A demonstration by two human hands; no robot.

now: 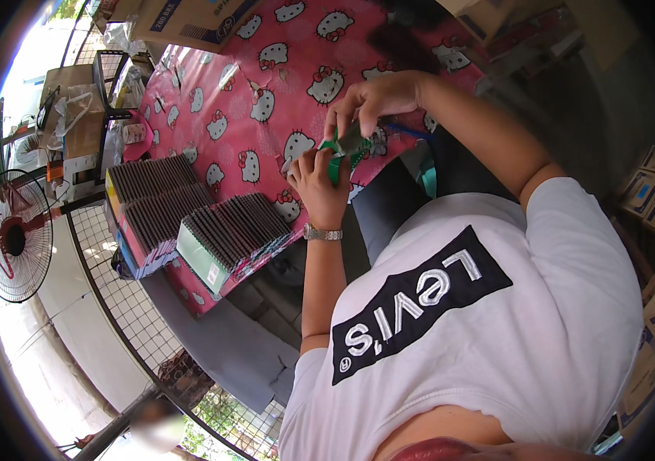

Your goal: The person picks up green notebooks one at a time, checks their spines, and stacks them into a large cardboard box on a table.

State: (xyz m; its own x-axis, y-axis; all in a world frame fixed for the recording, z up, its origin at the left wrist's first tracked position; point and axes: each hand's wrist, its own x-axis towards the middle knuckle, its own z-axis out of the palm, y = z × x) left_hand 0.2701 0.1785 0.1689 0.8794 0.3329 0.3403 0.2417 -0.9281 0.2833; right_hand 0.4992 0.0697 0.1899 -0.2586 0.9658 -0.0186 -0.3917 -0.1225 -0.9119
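Right now, both hands come close together over the near edge of the pink, cat-printed tabletop (285,119), clamped on one small green-and-grey item (334,169); exactly what it is stays too small to tell. The left hand (321,184), with a metal watch (324,233) at its wrist, curls its fingers around the green part, while the right hand (385,94) pinches the upper end between thumb and fingers. At the tabletop's left end stand two rows of thin booklets, a longer row (158,196) and a shorter row (235,230) just beside it. A cardboard box (189,19) sits at the tabletop's far edge, and a fan (14,230) stands beyond its left end.
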